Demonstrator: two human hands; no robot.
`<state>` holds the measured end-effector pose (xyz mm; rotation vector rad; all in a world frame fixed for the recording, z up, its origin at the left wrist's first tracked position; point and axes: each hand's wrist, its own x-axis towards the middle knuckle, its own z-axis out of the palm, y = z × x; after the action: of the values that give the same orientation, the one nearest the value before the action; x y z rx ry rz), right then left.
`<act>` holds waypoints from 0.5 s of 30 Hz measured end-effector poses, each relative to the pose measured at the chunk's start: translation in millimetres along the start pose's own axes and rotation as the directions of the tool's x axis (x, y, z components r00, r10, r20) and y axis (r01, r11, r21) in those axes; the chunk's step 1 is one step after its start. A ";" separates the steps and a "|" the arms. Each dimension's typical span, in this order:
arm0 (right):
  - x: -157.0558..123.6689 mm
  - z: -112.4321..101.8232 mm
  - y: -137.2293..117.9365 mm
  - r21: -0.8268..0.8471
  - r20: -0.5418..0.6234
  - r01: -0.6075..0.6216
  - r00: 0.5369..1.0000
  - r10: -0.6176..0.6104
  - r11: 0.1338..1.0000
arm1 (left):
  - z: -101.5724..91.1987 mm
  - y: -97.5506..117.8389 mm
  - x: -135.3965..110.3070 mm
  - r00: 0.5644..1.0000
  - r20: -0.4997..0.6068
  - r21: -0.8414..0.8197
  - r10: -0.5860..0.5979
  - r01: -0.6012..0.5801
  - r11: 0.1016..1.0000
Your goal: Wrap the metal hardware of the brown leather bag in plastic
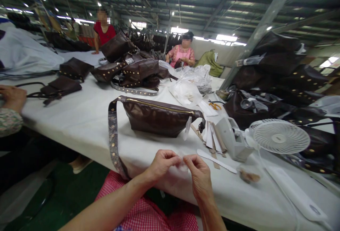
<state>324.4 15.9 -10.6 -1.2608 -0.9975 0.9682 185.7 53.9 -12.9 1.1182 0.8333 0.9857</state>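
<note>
Close together over the table's near edge, my left hand [165,163] and my right hand [198,170] both pinch a small piece of clear plastic [182,163]. Its exact kind is blurred. Just beyond them a dark brown leather bag [156,118] stands on the white table, its gold zipper running along the top. From the bag's left end a studded strap [113,135], wrapped in clear film, hangs over the table edge. A clear plastic wrap [187,128] dangles at the zipper's right end.
Right of my hands lie a white serrated strip [216,161], paper strips [212,137], a tape dispenser [233,140], a white fan [280,137] and orange-handled scissors [214,105]. Brown bags [140,69] are piled behind. At left, another person's hand [12,96] rests near a small bag.
</note>
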 end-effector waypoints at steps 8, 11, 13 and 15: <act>1.7 -0.6 4.5 -0.006 -0.022 0.140 0.990 -0.140 0.990 | -6.7 3.8 -8.7 0.978 0.180 -0.093 -0.109 0.127 0.988; -0.8 -0.3 3.8 -0.046 0.018 0.214 0.977 -0.213 0.976 | -8.6 3.8 -10.5 0.970 0.216 -0.089 -0.112 0.134 0.987; -1.7 0.5 3.7 -0.072 0.061 0.251 0.967 -0.247 0.965 | -9.1 3.2 -10.2 0.965 0.232 -0.106 -0.120 0.148 0.983; -1.2 1.3 4.1 -0.095 0.094 0.269 0.961 -0.261 0.958 | -9.6 2.1 -9.2 0.965 0.226 -0.121 -0.135 0.165 0.979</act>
<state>322.7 15.4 -14.7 -1.1464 -1.2609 0.7690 173.3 48.7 -12.7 1.0063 0.6518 0.7678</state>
